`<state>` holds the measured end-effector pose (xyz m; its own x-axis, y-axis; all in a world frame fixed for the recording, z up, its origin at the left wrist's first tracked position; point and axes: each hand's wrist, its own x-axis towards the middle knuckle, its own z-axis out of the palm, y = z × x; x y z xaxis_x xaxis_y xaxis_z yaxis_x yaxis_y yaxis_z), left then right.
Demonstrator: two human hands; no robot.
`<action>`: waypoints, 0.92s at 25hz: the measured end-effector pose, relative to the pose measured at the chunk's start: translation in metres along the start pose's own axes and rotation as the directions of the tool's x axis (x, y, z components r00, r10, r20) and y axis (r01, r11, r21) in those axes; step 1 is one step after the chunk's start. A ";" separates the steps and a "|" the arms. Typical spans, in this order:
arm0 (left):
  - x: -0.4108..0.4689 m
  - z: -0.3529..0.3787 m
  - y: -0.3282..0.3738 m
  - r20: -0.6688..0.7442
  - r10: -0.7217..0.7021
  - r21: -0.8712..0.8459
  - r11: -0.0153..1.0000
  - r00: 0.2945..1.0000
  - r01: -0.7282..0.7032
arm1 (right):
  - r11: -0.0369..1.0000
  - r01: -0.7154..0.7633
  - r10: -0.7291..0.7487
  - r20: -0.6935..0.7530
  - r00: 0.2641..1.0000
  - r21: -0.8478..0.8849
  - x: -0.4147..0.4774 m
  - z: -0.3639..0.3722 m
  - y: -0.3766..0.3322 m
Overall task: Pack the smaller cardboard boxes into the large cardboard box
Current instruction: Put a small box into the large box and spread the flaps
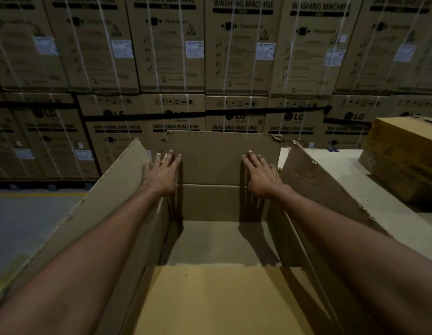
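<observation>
The large cardboard box (222,206) stands open right below me, its inside bare down to the bottom. Its far flap (222,155) stands upright, and the side flaps lean outward to the left (108,197) and right (314,180). My left hand (161,175) lies flat with straight fingers against the left part of the far flap. My right hand (260,175) lies flat in the same way on its right part. The near flap (222,298) is lighter in colour and slopes toward me. Both hands hold nothing. A smaller cardboard box (403,153) lies at the right on a flat surface.
A wall of stacked, strapped washing machine cartons (210,56) fills the background. Grey floor with a yellow line (38,194) runs at the left. A pale flat surface (343,170) extends to the right of the large box.
</observation>
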<state>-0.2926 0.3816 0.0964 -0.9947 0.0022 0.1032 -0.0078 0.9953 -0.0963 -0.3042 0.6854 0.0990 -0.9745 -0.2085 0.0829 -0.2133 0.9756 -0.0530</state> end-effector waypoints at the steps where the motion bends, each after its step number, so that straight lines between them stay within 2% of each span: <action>1: 0.007 0.005 -0.002 0.021 -0.013 0.024 1.000 1.000 0.013 | 1.000 -0.020 0.020 0.025 0.999 0.008 0.008 0.005 0.005; 4: 0.022 0.022 0.002 0.084 -0.020 0.090 0.996 0.996 0.012 | 1.000 -0.025 0.025 0.044 0.999 0.002 0.023 0.024 0.016; 8: 0.027 0.027 0.008 0.118 -0.032 0.027 0.999 0.993 0.029 | 1.000 -0.013 0.012 0.007 1.000 0.024 0.024 0.032 0.017; 10: 0.021 0.020 0.010 0.105 -0.029 -0.021 0.999 0.994 0.031 | 0.999 -0.020 0.023 -0.080 0.997 0.040 0.014 0.028 0.008; 12: 0.007 0.013 0.016 0.069 0.008 -0.083 0.997 0.998 -0.002 | 0.991 -0.014 0.035 -0.161 0.986 0.131 0.000 0.027 -0.006; 13: -0.005 0.011 0.021 0.104 0.054 -0.140 0.989 0.993 -0.039 | 0.974 -0.010 0.029 -0.080 0.996 0.225 -0.011 0.028 -0.015; 14: -0.015 0.013 0.026 0.210 0.128 -0.208 0.975 0.969 -0.084 | 0.949 -0.021 -0.005 0.082 0.997 0.313 -0.021 0.032 -0.022; 15: -0.028 0.019 0.032 0.369 0.212 -0.267 0.957 0.905 -0.115 | 0.933 -0.048 -0.064 0.294 0.954 0.357 -0.034 0.036 -0.028; 17: -0.064 0.025 0.044 0.675 0.294 -0.288 0.950 0.677 -0.125 | 0.942 -0.089 -0.147 0.637 0.757 0.324 -0.064 0.042 -0.038; 18: -0.082 0.025 0.049 0.770 0.284 -0.255 0.958 0.572 -0.132 | 0.952 -0.105 -0.145 0.728 0.670 0.286 -0.080 0.044 -0.039; 19: -0.097 0.024 0.051 0.815 0.264 -0.225 0.965 0.516 -0.138 | 0.957 -0.126 -0.129 0.774 0.620 0.261 -0.093 0.045 -0.039; 21: -0.118 0.016 0.052 0.817 0.272 -0.218 0.962 0.509 -0.164 | 0.959 -0.146 -0.113 0.799 0.591 0.244 -0.119 0.038 -0.036; 22: -0.124 0.009 0.050 0.791 0.299 -0.237 0.954 0.534 -0.183 | 0.951 -0.162 -0.119 0.794 0.597 0.264 -0.129 0.029 -0.033; 23: -0.132 -0.002 0.047 0.753 0.324 -0.257 0.946 0.573 -0.196 | 0.935 -0.179 -0.128 0.762 0.635 0.306 -0.139 0.018 -0.030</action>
<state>-0.1610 0.4282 0.0805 -0.6499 0.2508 -0.7175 0.2145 0.9661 0.1435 -0.1636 0.6838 0.0712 -0.6442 -0.3101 -0.6992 -0.0467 0.9284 -0.3687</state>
